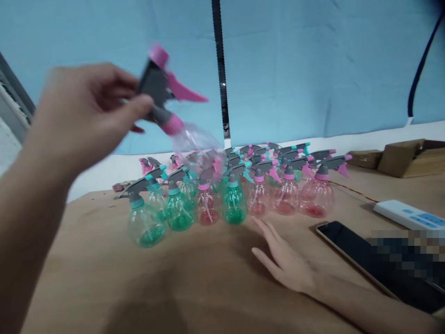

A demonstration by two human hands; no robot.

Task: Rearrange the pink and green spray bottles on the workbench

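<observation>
My left hand (93, 111) is closed around the grey neck of a spray bottle (163, 93) with a pink nozzle, trigger and collar. That bottle is tilted in the air, and its clear body is blurred in front of the bottles behind. Several more spray bottles stand upright on the table in rows, such as a green one (234, 204) with a turquoise collar and a pink one (315, 197) with a pink collar. My right hand (283, 260) lies low over the tabletop, fingers stretched towards the front row and holding nothing.
On the right, a dark phone (361, 260) lies on the wooden table (208, 283), with a white power strip (410, 215) behind it. Cardboard boxes (406, 160) sit at the back right. A blue sheet (295, 69) with a black strip (221, 69) hangs behind.
</observation>
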